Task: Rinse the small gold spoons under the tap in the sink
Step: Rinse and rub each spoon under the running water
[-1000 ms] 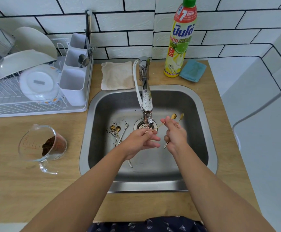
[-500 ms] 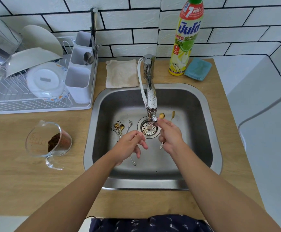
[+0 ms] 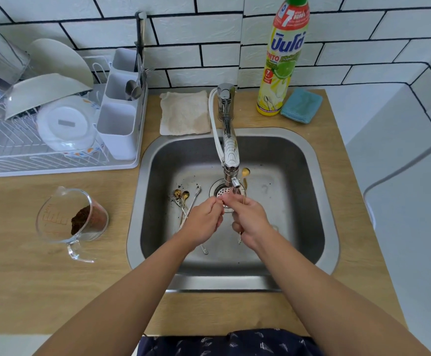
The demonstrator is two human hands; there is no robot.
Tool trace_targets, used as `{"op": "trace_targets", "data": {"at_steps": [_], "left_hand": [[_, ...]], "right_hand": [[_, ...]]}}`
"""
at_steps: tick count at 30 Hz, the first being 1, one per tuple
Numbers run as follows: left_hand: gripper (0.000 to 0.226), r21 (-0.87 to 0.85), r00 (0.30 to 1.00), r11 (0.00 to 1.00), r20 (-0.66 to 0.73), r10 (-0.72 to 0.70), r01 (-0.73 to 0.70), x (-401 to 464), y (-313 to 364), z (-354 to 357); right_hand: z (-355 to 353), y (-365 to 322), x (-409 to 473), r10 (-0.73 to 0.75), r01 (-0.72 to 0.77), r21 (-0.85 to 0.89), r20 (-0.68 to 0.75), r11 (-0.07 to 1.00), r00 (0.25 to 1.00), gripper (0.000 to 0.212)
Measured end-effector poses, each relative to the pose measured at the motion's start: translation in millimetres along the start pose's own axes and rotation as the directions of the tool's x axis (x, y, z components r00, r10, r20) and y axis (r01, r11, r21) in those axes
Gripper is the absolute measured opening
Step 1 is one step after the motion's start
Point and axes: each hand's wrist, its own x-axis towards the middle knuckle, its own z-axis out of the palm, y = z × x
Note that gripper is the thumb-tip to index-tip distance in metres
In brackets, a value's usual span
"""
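Two hands are meeting at frame centre under the tap (image 3: 231, 160) spout: the right hand (image 3: 250, 222) is gripping a gold spoon (image 3: 245, 176), its bowl rising beside the spout, while the left hand (image 3: 204, 222) is pinching at the right fingertips. More spoons (image 3: 184, 201) are lying left of the drain, leaving the sink (image 3: 322, 191) floor open toward the right wall.

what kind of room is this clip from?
Most likely a home kitchen: a steel sink with a tap set in a wooden counter, a dish rack holding plates, and a bottle of dish soap against a tiled wall.
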Motion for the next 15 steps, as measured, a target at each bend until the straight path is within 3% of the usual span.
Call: {"op": "trace_targets", "data": {"at_steps": [6, 10, 15], "left_hand": [[0.034, 0.112, 0.998, 0.992, 0.003, 0.057, -0.057, 2, 0, 2], [0.037, 0.117, 0.997, 0.99, -0.017, 0.081, -0.078, 2, -1, -2], [0.035, 0.146, 0.997, 0.987, -0.012, 0.074, -0.071, 5, 1, -1]], "right_hand": [[-3, -12, 7, -0.022, 0.031, 0.092, -0.094, 0.995, 0.995, 0.022], [3, -1, -5, -0.026, 0.026, -0.003, -0.005, 1.0, 1.0, 0.013], [2, -7, 5, -0.033, 0.037, 0.065, -0.059, 0.997, 0.998, 0.016]]}}
